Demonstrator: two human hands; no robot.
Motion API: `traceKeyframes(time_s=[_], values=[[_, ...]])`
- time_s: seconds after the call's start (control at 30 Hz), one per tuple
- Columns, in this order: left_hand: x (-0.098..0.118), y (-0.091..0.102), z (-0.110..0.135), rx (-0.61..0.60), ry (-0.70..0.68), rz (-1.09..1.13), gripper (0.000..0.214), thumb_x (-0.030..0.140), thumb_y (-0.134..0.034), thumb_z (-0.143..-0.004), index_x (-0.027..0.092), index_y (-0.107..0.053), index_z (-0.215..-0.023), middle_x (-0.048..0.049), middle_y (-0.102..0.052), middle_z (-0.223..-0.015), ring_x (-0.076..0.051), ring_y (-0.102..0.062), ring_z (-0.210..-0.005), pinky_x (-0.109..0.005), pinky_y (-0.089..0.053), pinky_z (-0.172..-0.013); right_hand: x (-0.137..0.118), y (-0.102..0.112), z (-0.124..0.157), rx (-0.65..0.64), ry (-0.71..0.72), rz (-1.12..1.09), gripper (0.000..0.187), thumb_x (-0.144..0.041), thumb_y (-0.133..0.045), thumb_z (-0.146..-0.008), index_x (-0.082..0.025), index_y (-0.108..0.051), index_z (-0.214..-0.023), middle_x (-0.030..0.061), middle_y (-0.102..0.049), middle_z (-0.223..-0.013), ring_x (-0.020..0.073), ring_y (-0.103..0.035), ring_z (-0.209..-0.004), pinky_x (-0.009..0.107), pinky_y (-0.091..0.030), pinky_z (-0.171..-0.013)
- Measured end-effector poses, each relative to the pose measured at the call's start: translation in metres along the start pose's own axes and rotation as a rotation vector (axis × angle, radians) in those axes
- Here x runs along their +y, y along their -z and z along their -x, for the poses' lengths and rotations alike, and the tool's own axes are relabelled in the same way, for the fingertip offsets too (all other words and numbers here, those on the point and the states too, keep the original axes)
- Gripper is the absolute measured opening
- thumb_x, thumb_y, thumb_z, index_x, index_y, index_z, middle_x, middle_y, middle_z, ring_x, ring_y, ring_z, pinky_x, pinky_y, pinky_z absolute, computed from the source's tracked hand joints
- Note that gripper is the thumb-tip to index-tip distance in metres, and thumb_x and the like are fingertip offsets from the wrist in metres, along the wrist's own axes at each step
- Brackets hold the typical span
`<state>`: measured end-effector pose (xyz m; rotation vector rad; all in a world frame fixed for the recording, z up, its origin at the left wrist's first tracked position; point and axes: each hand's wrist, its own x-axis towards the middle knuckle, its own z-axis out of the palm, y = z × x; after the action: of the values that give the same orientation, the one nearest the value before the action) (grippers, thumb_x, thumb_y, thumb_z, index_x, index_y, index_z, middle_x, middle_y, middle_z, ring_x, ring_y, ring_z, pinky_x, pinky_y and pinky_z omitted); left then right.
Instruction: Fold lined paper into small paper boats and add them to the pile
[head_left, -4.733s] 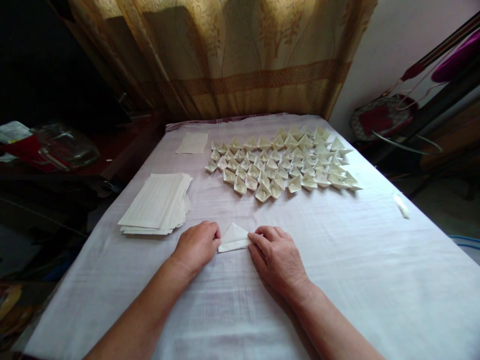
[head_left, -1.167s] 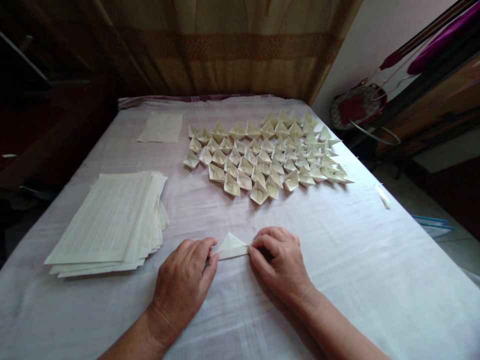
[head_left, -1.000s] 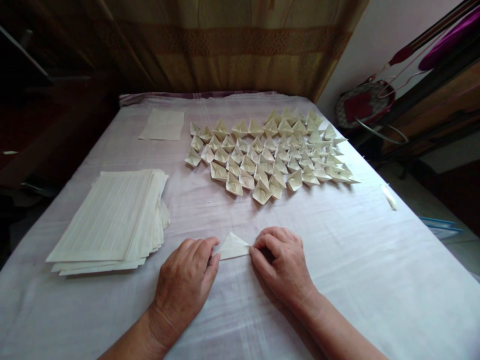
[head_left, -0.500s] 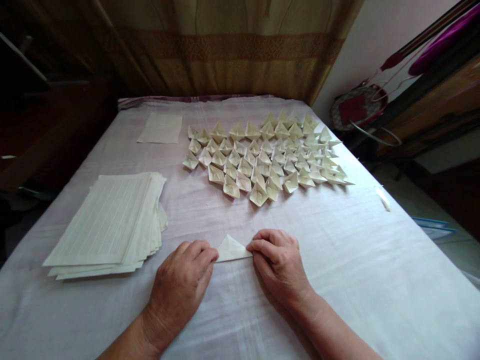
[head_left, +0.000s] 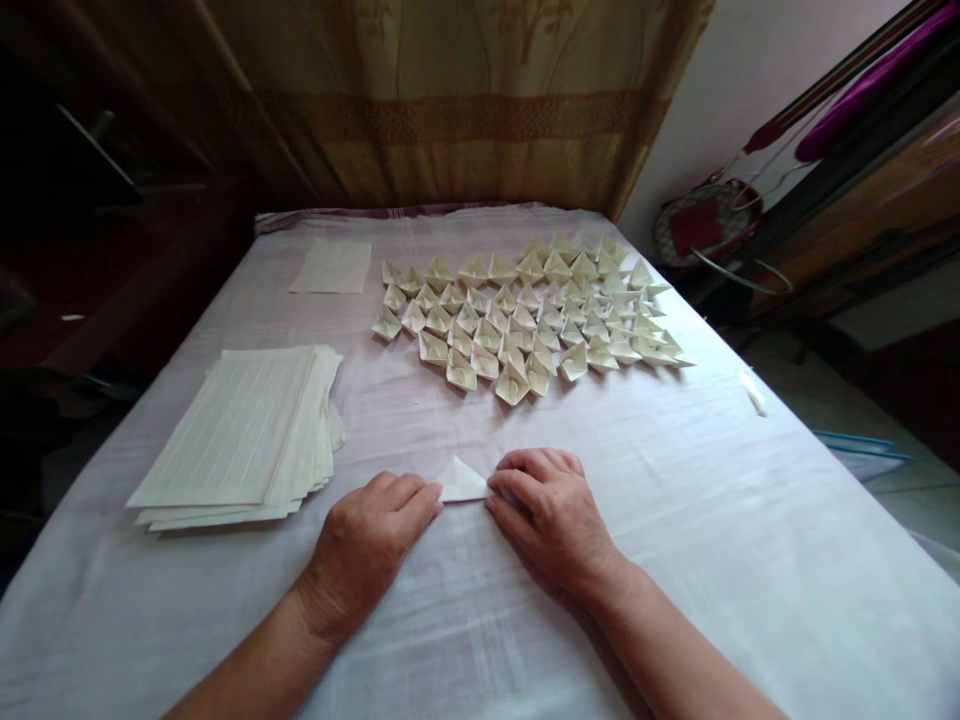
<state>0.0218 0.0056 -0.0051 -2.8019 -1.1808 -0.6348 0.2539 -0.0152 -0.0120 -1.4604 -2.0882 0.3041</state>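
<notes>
A small sheet of pale paper folded into a low triangle (head_left: 462,483) lies on the cloth, its peak pointing away from me. My left hand (head_left: 382,530) pinches its left corner, thumb and fingers pressed together. At the opposite corner, my right hand (head_left: 547,515) is closed on the paper with bent fingers. Both corners are hidden under the fingertips. Beyond my hands stand many folded paper boats (head_left: 510,325) in close rows. Left of my left hand is a stack of paper sheets (head_left: 225,430) with printed lines.
A white cloth (head_left: 675,560) covers the table. One loose paper sheet (head_left: 332,267) lies at the far left. Near the right edge is a small white object (head_left: 752,393). A brown curtain (head_left: 465,110) hangs behind, and a bag (head_left: 705,225) hangs beyond the right edge.
Both hands have drawn slightly closer together along the folded paper, still holding its two corners. The whole view has shifted a little; the boats and the stack stay in place.
</notes>
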Motion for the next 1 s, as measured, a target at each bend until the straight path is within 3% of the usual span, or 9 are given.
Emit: traceKeyframes(time_s=[0.27, 0.47, 0.57, 0.67, 0.77, 0.87, 1.0], values=[[-0.002, -0.002, -0.003, 0.080, -0.049, -0.093, 0.024, 0.024, -0.041, -0.102, 0.018, -0.061, -0.091, -0.0018, -0.069, -0.081, -0.017, -0.061, -0.070, -0.029, -0.043, -0.062, -0.007, -0.001, -0.003, 0.058, 0.133, 0.084, 0.016, -0.022, -0.055, -0.096, -0.021, -0.067, -0.086, 0.0031, -0.069, -0.086, 0.0174, -0.058, -0.080, 0.035, -0.035, -0.080], [-0.002, 0.003, -0.002, 0.173, -0.011, 0.110, 0.014, 0.027, -0.053, -0.097, 0.017, -0.062, -0.099, -0.0048, -0.071, -0.089, -0.018, -0.065, -0.082, -0.029, -0.050, -0.077, -0.012, 0.001, -0.004, 0.120, 0.137, 0.052, 0.018, -0.018, -0.048, -0.095, -0.018, -0.062, -0.083, 0.0055, -0.069, -0.085, 0.0181, -0.058, -0.078, 0.034, -0.038, -0.078], [-0.001, 0.004, 0.001, 0.166, 0.143, 0.354, 0.012, 0.026, -0.055, -0.095, 0.018, -0.063, -0.096, -0.0026, -0.071, -0.086, -0.015, -0.066, -0.079, -0.025, -0.051, -0.075, -0.013, -0.002, -0.001, 0.089, 0.108, -0.057, 0.020, -0.018, -0.046, -0.095, -0.019, -0.062, -0.082, 0.0050, -0.068, -0.082, 0.0180, -0.060, -0.076, 0.032, -0.041, -0.074], [-0.001, 0.003, 0.002, 0.068, 0.430, 0.604, 0.016, 0.031, -0.053, -0.092, 0.019, -0.063, -0.091, 0.0017, -0.067, -0.073, -0.012, -0.062, -0.060, -0.021, -0.049, -0.058, -0.015, -0.007, 0.003, 0.027, 0.039, -0.175, 0.021, -0.020, -0.048, -0.094, -0.021, -0.064, -0.081, 0.0022, -0.068, -0.074, 0.0163, -0.062, -0.069, 0.028, -0.043, -0.067], [0.000, 0.002, 0.000, -0.028, 0.658, 0.759, 0.022, 0.039, -0.054, -0.087, 0.019, -0.063, -0.093, 0.0037, -0.064, -0.066, -0.012, -0.061, -0.056, -0.020, -0.046, -0.053, -0.018, -0.012, 0.005, 0.035, -0.029, -0.265, 0.017, -0.020, -0.051, -0.092, -0.023, -0.067, -0.086, 0.0003, -0.072, -0.074, 0.0150, -0.066, -0.068, 0.025, -0.046, -0.066], [0.001, 0.000, -0.002, -0.058, 0.725, 0.693, 0.032, 0.040, -0.054, -0.084, 0.020, -0.062, -0.108, 0.0057, -0.061, -0.063, -0.013, -0.060, -0.055, -0.020, -0.045, -0.053, -0.019, -0.016, 0.006, 0.065, -0.048, -0.265, 0.015, -0.018, -0.054, -0.089, -0.023, -0.068, -0.090, 0.0006, -0.073, -0.076, 0.0156, -0.067, -0.068, 0.025, -0.047, -0.066], [0.002, -0.003, 0.000, -0.024, 0.586, 0.386, 0.032, 0.035, -0.053, -0.088, 0.023, -0.061, -0.116, 0.0030, -0.068, -0.073, -0.016, -0.065, -0.065, -0.025, -0.050, -0.064, -0.021, -0.017, 0.007, 0.020, -0.014, -0.189, 0.015, -0.016, -0.054, -0.088, -0.021, -0.065, -0.081, 0.0004, -0.069, -0.069, 0.0161, -0.063, -0.064, 0.026, -0.044, -0.064]])
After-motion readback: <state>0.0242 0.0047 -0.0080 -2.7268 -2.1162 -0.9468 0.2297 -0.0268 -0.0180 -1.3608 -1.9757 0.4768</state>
